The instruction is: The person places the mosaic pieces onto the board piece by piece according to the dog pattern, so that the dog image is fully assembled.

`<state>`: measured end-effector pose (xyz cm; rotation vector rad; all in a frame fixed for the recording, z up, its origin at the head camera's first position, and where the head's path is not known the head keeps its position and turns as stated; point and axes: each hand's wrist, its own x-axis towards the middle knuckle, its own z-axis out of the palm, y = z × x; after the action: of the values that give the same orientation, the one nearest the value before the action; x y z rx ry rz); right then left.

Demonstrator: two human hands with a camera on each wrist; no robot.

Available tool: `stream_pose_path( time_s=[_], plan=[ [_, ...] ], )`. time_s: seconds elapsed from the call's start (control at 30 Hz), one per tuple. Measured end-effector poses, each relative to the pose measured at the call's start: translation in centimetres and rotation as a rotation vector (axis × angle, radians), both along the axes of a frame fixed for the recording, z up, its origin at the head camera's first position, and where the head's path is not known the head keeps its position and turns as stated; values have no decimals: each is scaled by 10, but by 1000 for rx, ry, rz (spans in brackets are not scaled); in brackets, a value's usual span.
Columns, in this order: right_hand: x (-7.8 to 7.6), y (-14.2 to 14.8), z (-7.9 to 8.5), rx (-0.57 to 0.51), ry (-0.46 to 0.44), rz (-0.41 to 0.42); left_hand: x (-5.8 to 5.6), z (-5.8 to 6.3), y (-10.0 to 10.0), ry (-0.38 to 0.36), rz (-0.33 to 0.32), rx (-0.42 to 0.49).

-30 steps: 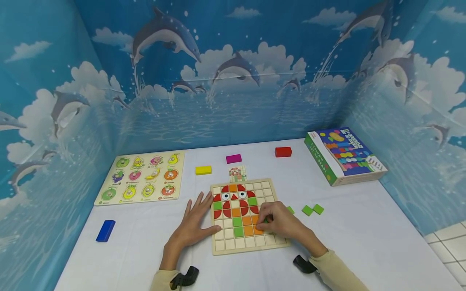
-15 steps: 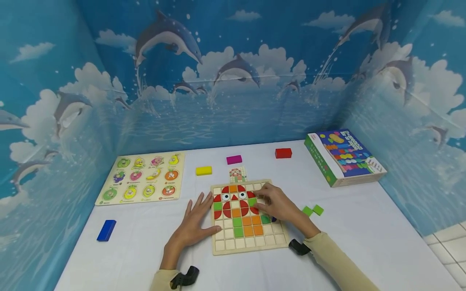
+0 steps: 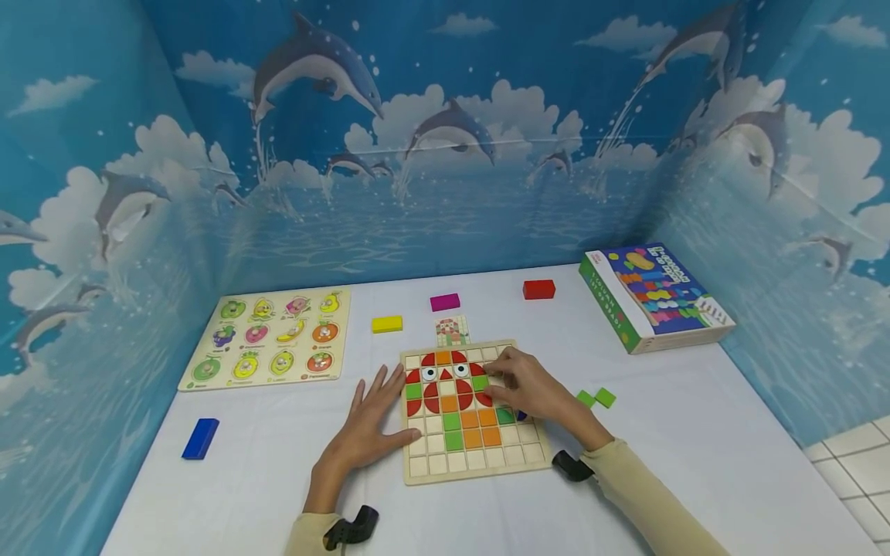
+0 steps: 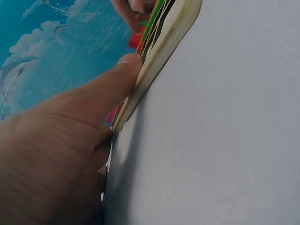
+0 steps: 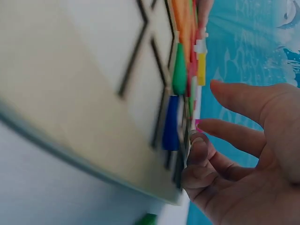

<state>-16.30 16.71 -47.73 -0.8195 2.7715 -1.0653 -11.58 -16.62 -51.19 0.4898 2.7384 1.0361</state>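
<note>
A wooden grid board [image 3: 459,465] carries red, green and orange pieces that form a face with two round eyes. My left hand [image 3: 368,432] rests spread along its left edge; in the left wrist view the thumb [image 4: 115,77] lies against the rim. My right hand [image 3: 538,394] is over the board's right side, thumb and index finger bent beside a green square [image 3: 480,383]. The right wrist view shows thumb and index finger apart, nothing visible between them. Beneath that hand are a dark green piece [image 5: 179,70] and a blue piece [image 5: 171,123], partly hidden in the head view.
A small picture card [image 3: 453,330] touches the board's far edge. Loose green squares [image 3: 606,398] lie at right. Yellow [image 3: 387,324], magenta [image 3: 445,302], red [image 3: 538,289] and blue blocks [image 3: 200,439] surround it, with a fruit puzzle board [image 3: 274,340] and a box [image 3: 657,297].
My right hand has moved from the lower orange squares up beside the face pattern, uncovering the dark green and blue pieces. It then stays nearly still. My left hand keeps its place.
</note>
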Motion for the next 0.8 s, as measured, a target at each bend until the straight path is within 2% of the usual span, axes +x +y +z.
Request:
stream_pose_path(
  time_s=[0.17,0.3,0.47,0.8],
  plan=[
    [1,-8,10,14,10,72,0,1,-1,12,-26,-11],
    [-1,-18,12,90,7,142,0,2,1,31,-60,-8],
    [1,-23,13,153,1,141,-1,3,3,23,-81,-12],
    [-2,-30,16,142,38,117,-1,3,-2,12,-53,-13]
  ],
)
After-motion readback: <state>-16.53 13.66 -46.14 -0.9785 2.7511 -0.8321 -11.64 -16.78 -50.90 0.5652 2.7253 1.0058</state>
